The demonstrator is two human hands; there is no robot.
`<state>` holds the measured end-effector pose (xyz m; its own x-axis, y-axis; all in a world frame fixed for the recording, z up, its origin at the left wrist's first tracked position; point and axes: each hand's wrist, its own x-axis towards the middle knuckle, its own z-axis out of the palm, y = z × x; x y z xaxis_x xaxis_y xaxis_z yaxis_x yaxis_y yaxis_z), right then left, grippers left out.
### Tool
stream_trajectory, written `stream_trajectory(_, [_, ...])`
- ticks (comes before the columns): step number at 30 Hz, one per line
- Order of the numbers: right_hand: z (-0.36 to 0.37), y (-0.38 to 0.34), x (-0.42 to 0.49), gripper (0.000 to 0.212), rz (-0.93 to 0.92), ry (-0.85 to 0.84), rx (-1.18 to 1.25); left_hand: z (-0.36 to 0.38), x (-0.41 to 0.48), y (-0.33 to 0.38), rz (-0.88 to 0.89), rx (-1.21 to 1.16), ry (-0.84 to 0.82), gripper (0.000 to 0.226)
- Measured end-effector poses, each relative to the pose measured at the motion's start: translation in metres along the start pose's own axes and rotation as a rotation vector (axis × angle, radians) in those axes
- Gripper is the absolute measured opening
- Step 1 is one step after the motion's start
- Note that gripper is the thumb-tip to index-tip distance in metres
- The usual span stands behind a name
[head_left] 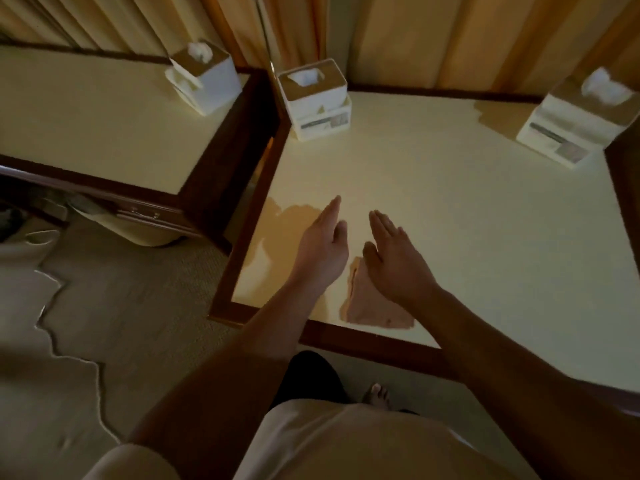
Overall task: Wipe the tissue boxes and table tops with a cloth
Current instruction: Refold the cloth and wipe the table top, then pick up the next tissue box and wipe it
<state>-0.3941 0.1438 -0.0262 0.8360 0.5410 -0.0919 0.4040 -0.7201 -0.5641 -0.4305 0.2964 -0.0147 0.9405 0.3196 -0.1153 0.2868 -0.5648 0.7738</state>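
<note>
The cloth [375, 308] is lying on the table [450, 202], narrow end pointing away. The left hand [322, 245] and right hand [394, 263] are reaching out flat, empty.

Orange curtains [450, 39] hang behind; beige carpet [145, 306] covers the floor.

No legible text on tissue boxes [317, 109]

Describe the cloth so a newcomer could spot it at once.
Start at the nearer cream table with the dark wooden rim. Near its front edge, partly hidden by the right hand, lies the cloth. It is flat, folded and pinkish-brown, whereas the tissue boxes are white and upright.
</note>
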Motion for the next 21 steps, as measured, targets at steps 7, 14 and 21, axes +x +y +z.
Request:
stream_trajectory(7, [-0.03, -0.043, 0.103, 0.061, -0.063, 0.039, 0.076, -0.051, 0.072, 0.021, -0.053, -0.109, 0.141, 0.049])
stream_trajectory(14, [-0.044, -0.068, 0.195, 0.058, 0.032, 0.079, 0.076, -0.092, 0.163, 0.007, -0.063, -0.169, 0.162, 0.046])
stream_trajectory(21, [-0.045, -0.062, 0.281, 0.056, 0.199, 0.086, 0.085, -0.119, 0.243, -0.018, -0.19, -0.236, 0.12, 0.048])
